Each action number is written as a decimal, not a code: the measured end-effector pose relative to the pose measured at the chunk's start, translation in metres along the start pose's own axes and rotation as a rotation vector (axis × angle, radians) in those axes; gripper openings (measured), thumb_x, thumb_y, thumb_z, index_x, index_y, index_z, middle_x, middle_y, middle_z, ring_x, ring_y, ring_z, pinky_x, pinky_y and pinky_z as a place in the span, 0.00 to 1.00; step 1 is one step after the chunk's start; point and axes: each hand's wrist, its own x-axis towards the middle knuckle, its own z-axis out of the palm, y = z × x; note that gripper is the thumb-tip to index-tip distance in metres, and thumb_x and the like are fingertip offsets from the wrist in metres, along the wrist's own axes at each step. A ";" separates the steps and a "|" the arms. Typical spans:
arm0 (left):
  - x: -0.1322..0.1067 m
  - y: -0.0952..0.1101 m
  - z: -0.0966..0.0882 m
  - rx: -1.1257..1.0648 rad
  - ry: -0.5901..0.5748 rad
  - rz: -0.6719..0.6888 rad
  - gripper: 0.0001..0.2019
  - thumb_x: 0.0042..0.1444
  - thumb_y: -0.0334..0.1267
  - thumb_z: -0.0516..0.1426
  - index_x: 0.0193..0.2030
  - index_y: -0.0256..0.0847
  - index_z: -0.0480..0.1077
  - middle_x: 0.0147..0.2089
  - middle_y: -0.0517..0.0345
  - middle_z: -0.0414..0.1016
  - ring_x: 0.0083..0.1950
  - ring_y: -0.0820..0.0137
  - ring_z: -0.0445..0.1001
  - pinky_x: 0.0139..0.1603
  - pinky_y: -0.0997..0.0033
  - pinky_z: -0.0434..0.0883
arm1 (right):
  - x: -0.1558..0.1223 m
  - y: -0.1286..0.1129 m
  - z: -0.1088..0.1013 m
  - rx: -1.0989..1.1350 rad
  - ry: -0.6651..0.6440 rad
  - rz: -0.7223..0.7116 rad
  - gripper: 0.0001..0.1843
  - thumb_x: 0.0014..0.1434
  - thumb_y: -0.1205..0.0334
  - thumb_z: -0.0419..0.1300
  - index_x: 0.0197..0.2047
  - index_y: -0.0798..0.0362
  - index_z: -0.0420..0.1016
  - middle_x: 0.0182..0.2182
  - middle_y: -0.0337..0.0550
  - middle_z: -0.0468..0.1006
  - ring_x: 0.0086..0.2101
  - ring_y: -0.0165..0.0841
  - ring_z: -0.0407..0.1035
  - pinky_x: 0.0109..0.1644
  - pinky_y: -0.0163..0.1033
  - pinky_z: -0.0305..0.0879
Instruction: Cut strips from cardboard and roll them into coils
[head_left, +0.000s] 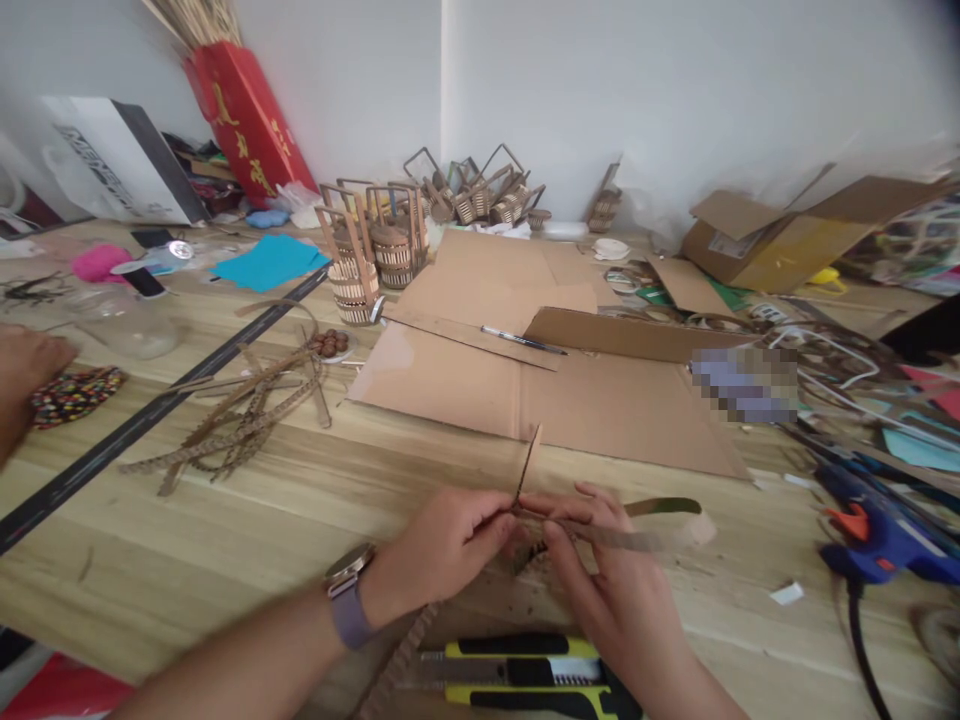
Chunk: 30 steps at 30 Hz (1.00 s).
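My left hand, with a watch on its wrist, pinches a thin brown cardboard strip whose pointed end stands up above the fingertips. Close beside it, my right hand has thumb and fingers closed on the same cardboard piece, and a strip loop curls out to the right. The fingertips of both hands nearly meet, so the join between the strips is partly hidden. Under my left wrist lies a corrugated strip. A yellow and black utility knife rests on the table just below my hands.
Flat cardboard bearing a pen lies ahead. Loose strips and small woven buckets are left of it. At right is a blue glue gun with its cable. Another person's hand is at far left.
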 end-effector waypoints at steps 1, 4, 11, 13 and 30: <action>0.000 0.000 0.000 0.010 0.003 -0.001 0.16 0.67 0.40 0.48 0.34 0.38 0.72 0.29 0.59 0.74 0.30 0.71 0.70 0.29 0.75 0.59 | -0.001 0.000 0.000 0.002 0.004 0.011 0.05 0.65 0.65 0.52 0.41 0.46 0.67 0.35 0.40 0.82 0.40 0.40 0.76 0.49 0.51 0.70; 0.000 -0.001 0.000 0.016 0.000 -0.018 0.16 0.66 0.40 0.48 0.32 0.38 0.72 0.28 0.59 0.74 0.28 0.72 0.70 0.28 0.75 0.59 | -0.004 0.001 0.001 0.005 0.020 0.048 0.05 0.65 0.64 0.52 0.39 0.46 0.68 0.34 0.41 0.82 0.43 0.41 0.74 0.48 0.50 0.71; 0.000 -0.003 0.002 -0.048 -0.004 -0.039 0.16 0.67 0.44 0.48 0.37 0.37 0.71 0.31 0.58 0.76 0.31 0.70 0.72 0.30 0.75 0.62 | -0.006 0.001 0.000 0.016 0.003 0.047 0.04 0.64 0.66 0.52 0.39 0.47 0.66 0.35 0.42 0.82 0.44 0.41 0.74 0.48 0.50 0.71; 0.000 -0.004 0.003 -0.064 -0.001 -0.036 0.17 0.67 0.47 0.48 0.39 0.37 0.71 0.32 0.57 0.76 0.33 0.70 0.73 0.32 0.75 0.63 | -0.004 -0.001 0.001 0.029 0.001 0.012 0.05 0.64 0.67 0.52 0.41 0.47 0.65 0.34 0.41 0.82 0.42 0.40 0.76 0.48 0.50 0.72; 0.000 0.003 0.001 -0.028 0.016 -0.036 0.13 0.66 0.38 0.48 0.38 0.38 0.73 0.32 0.57 0.77 0.32 0.70 0.73 0.31 0.75 0.62 | -0.003 0.001 0.000 0.003 -0.016 -0.003 0.06 0.64 0.67 0.52 0.41 0.47 0.66 0.35 0.40 0.83 0.41 0.40 0.76 0.49 0.50 0.71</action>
